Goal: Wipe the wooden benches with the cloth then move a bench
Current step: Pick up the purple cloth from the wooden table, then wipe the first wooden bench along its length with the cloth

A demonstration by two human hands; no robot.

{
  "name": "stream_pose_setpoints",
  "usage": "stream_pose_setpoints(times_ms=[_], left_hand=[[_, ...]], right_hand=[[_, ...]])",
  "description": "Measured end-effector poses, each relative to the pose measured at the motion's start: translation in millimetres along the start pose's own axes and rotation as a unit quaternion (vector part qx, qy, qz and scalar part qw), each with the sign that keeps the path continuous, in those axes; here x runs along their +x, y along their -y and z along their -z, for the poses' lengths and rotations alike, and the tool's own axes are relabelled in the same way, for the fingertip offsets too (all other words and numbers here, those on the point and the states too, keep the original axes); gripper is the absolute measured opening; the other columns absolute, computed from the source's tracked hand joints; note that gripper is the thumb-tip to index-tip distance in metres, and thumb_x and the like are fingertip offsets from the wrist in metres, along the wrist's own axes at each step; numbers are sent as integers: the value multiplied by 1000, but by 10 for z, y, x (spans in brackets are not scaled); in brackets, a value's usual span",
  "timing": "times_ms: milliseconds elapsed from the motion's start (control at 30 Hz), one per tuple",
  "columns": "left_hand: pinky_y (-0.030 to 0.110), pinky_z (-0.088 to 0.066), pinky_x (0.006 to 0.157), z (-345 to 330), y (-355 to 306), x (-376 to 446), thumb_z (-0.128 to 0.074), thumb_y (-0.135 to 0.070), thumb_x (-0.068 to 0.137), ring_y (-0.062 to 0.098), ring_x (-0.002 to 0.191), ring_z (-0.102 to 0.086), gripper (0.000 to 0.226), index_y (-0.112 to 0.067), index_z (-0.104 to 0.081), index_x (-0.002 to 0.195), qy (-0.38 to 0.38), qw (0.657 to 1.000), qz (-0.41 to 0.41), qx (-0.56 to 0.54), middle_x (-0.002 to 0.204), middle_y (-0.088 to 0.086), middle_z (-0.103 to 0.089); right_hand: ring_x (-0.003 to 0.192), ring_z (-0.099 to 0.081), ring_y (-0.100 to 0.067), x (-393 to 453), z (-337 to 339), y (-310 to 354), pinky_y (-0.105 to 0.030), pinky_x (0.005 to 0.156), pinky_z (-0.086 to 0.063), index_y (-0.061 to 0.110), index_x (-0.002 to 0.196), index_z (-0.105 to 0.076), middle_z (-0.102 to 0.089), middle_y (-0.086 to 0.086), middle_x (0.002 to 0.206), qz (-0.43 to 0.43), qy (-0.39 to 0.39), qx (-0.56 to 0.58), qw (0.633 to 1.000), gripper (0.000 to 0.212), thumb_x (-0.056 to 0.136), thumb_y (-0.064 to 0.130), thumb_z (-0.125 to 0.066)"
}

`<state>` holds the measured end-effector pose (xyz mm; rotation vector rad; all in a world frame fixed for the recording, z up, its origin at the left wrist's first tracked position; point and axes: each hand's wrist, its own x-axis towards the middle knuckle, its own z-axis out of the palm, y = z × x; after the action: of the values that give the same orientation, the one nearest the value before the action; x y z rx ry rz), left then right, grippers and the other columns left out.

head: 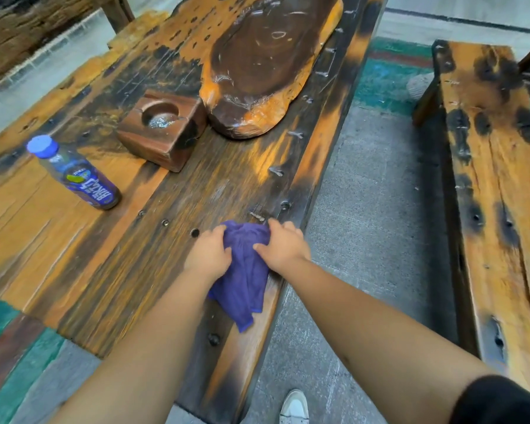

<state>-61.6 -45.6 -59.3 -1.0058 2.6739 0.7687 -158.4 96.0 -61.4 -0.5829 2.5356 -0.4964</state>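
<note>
Pressing cloth (244,270) under left hand (207,255) and right hand (280,246), fingers curled on it, risking snagging on staple (257,216) or nudging bottle (74,174).

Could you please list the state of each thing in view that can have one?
purple cloth: bunched, lying on the wooden table, held by both hands
left hand: gripping the cloth
right hand: gripping the cloth
bottle: capped, upright on the table
wooden block: hollow facing up, something shiny inside
wooden table: carrying the bottle, block and cloth
bench: untouched, apart from the table
</note>
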Motion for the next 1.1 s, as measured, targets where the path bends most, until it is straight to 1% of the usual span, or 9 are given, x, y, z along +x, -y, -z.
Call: stream_pose_setpoints(times_ms=[167, 333, 500, 567, 700, 867, 933, 1033, 1100], left_hand=[[43, -50, 88, 129, 98, 45, -64, -44, 87, 36, 110, -60, 44, -18, -48, 118, 49, 988, 58, 131, 119, 15, -62], [42, -47, 78, 358, 41, -79, -72, -35, 82, 33, 100, -58, 22, -21, -55, 80, -43, 979, -151, 127, 95, 3, -60], [48, -22, 107, 454, -346, -281, -66, -34, 72, 27, 149, -16, 31, -22, -39, 61, 65, 938, -339, 3, 148, -5, -43], [43, -11, 111, 424, -596, -387, -56, -38, 72, 13, 149, -7, 24, -22, -40, 63, 127, 928, -351, 0, 146, -17, -40], [42, -12, 112, 326, -1226, -715, -54, -36, 71, 13, 143, -31, 13, -27, -45, 72, 155, 893, -423, -7, 118, -28, -60], [31, -16, 115, -272, -2147, -1289, -61, -14, 68, 11, 150, -8, 30, -28, -35, 69, 252, 798, -546, -46, 155, -5, -32], [26, -26, 112, -688, -2483, -1564, -60, -6, 68, 4, 144, -25, 31, -27, -37, 69, 308, 772, -552, -65, 141, -2, -52], [38, -46, 74, -1356, -2864, -1966, -65, 2, 70, 8, 89, -55, 27, -11, -42, 64, 357, 763, -534, -66, 80, 3, -56], [44, -49, 75, -1794, -3018, -2229, -68, 5, 69, 22, 89, -58, 31, -10, -42, 64, 390, 772, -494, -86, 86, 5, -56]], right_hand=[[115, -46, -32, 15, -29, 29, -40, 89, -44, 20, 115, -52, -50, -10, 121, 22, -40, -18, 999, 24, 93, 28, -56], [90, -55, -31, -134, 61, -100, -35, 72, -41, 18, 89, -48, -60, -11, 94, 79, -53, 182, 979, 7, 91, 15, -53], [64, -46, -10, -647, 301, -356, -26, 63, -39, 26, 79, -48, -51, 10, 70, 127, -55, 366, 920, 23, 82, 4, -55], [64, -43, -6, -917, 485, -516, -23, 62, -36, 31, 76, -47, -49, 12, 70, 135, -30, 417, 898, 26, 78, 5, -50], [75, -41, -17, -1483, 978, -1008, -35, 70, -33, 32, 72, -46, -47, -2, 78, 87, -24, 521, 849, 28, 69, 4, -45], [64, -40, -6, -2201, 1463, -1896, -24, 57, -31, 17, 75, -38, -46, -3, 75, 67, -13, 579, 813, 21, 64, -1, -39], [61, -34, -10, -2475, 1518, -2305, -32, 54, -24, 19, 75, -38, -41, -8, 72, 52, -24, 559, 827, 23, 66, -2, -39], [67, -36, -15, -2880, 1458, -2993, -34, 61, -28, 21, 75, -38, -45, -5, 73, 12, -62, 512, 856, 24, 67, -2, -38], [70, -40, -19, -3178, 1363, -3452, -36, 65, -31, 21, 75, -38, -51, -8, 74, -26, -75, 519, 851, 23, 65, 0, -37]])
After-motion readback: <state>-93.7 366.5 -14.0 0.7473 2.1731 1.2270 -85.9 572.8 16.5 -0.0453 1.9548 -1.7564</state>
